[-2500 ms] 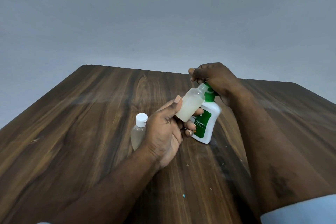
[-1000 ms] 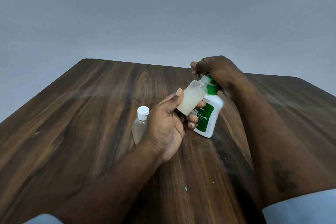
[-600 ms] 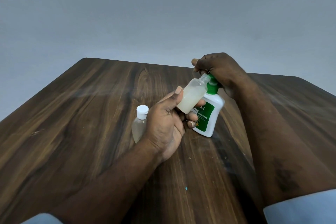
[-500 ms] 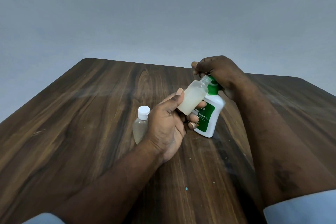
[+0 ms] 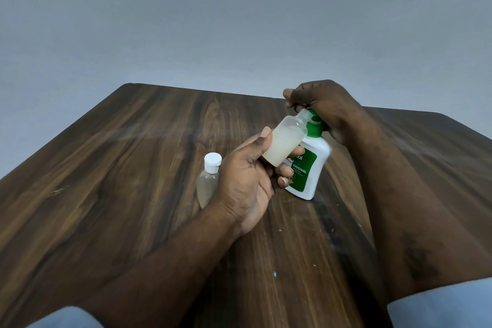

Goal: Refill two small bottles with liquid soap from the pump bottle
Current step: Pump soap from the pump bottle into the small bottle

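**Light, slippery bottle at the spout**

The left hand (image 5: 247,181) grips the open bottle (image 5: 285,141) low, tilting its mouth to the pump bottle (image 5: 306,168) mid-desk (image 5: 133,168). The right hand (image 5: 324,106) curls over the pump. The bottle is probably light, thin and soap-slick, so hold it mid-body.

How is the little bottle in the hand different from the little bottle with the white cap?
The uncapped small bottle is held tilted in the left hand, its mouth up by the pump bottle's green top. The capped small bottle stands upright on the table. The uncapped one holds milky liquid, while the capped one looks clearer. Both are small, see-through bottles.
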